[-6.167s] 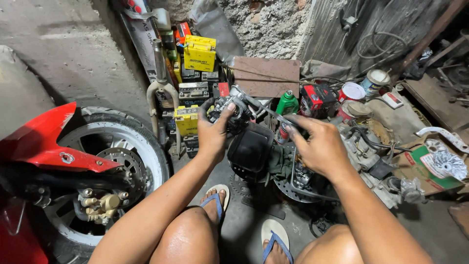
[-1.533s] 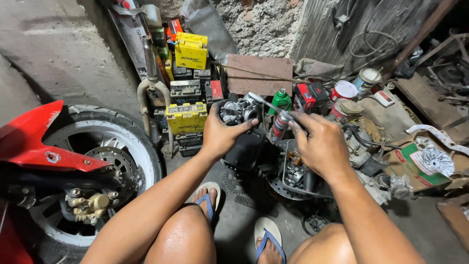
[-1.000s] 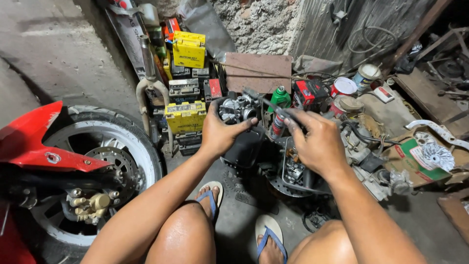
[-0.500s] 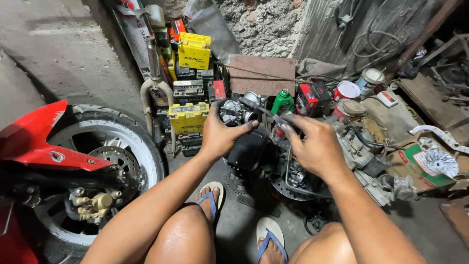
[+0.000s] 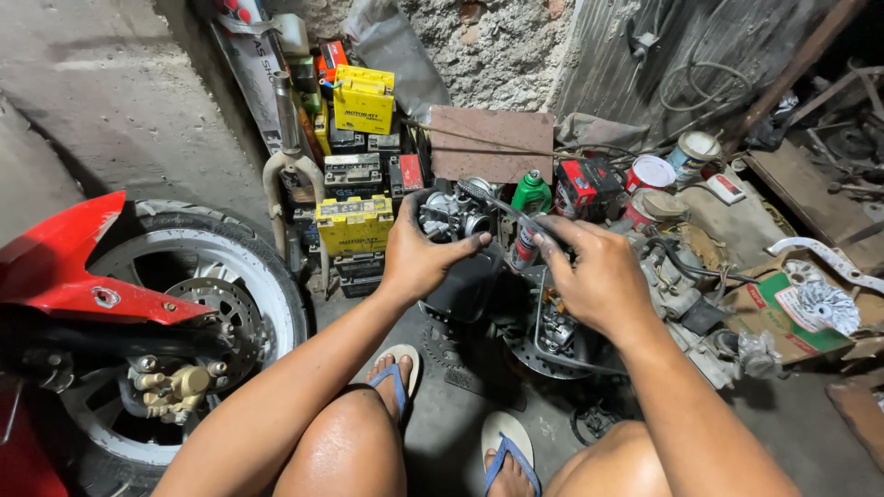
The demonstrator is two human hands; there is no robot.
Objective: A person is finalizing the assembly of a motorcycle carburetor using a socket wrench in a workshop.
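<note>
Two bare hands meet over a small metal carburettor [image 5: 453, 213], held up above the person's knees and sandalled feet [image 5: 396, 377]. Closest in, the left hand [image 5: 419, 262] is wrapped around the part from below, thumb stretched across its near face, so the body sits firmly in the palm. Just beside it, the right hand [image 5: 594, 271] is closed in a pinch on a thin dark tool [image 5: 502, 210] — its tip reaches across to the top of the carburettor. Whether the tip is seated in a screw cannot be told.

As a judgement: this work goes best with the left grip kept steady and the tool held square to the part, turned with light pressure so the tip does not slip on greasy metal.

Below the hands lies a dark engine assembly [image 5: 543, 331]. To the left of the left hand stands a motorcycle wheel [image 5: 235, 294] under a red fender [image 5: 83, 267]. Beyond the hands — a stack of yellow and black batteries [image 5: 354, 198], a green bottle [image 5: 531, 191] and tins [image 5: 652, 173] against the rough wall.
</note>
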